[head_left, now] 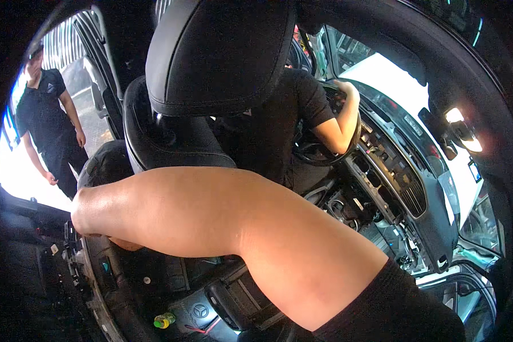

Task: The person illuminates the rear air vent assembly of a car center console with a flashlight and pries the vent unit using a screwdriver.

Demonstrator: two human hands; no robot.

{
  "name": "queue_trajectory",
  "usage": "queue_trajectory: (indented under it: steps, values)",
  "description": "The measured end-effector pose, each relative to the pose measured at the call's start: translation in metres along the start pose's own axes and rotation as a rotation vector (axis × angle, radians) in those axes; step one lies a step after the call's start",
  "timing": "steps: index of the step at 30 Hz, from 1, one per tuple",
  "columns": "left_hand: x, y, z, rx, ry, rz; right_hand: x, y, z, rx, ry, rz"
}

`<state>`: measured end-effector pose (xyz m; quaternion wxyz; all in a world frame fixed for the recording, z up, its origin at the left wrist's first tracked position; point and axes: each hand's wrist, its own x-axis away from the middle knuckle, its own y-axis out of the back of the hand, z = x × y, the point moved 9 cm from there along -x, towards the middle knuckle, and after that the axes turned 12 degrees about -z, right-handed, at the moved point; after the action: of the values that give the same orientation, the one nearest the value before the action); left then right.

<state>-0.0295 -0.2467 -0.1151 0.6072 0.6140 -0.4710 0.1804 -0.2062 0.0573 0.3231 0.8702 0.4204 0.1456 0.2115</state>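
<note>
My right arm, bare below a black sleeve, crosses the car interior from the lower right toward the left. At its far end is my right hand, small and bent away, its fingers mostly hidden behind the wrist. A patch of skin shows just under the forearm. The hand is beside the dark sill trim and below a black seat. What it touches cannot be made out. My left hand is not in view.
A black headrest fills the upper middle. Beyond it, a person's arm reaches over the steering wheel. The dashboard is partly stripped. Another person stands by the open door. A small bottle lies on the floor.
</note>
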Motion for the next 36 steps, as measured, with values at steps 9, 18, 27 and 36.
queue_trajectory:
  steps: [9, 18, 27, 36]
  values:
    - [0.009, -0.031, 0.012, 0.071, 0.057, 0.016, -0.056, -0.021, -0.018, -0.519, -0.001, 0.123]
    - [-0.014, 0.000, 0.012, 0.095, -0.101, -0.452, -0.241, -0.145, -0.054, 0.853, 0.082, 0.470]
    - [0.002, -0.004, 0.018, 0.145, -0.104, -0.499, -0.243, -0.173, -0.049, 0.958, 0.209, 0.536]
    - [-0.005, -0.018, 0.023, 0.152, -0.118, -0.501, -0.238, -0.169, -0.046, 1.079, 0.178, 0.439]
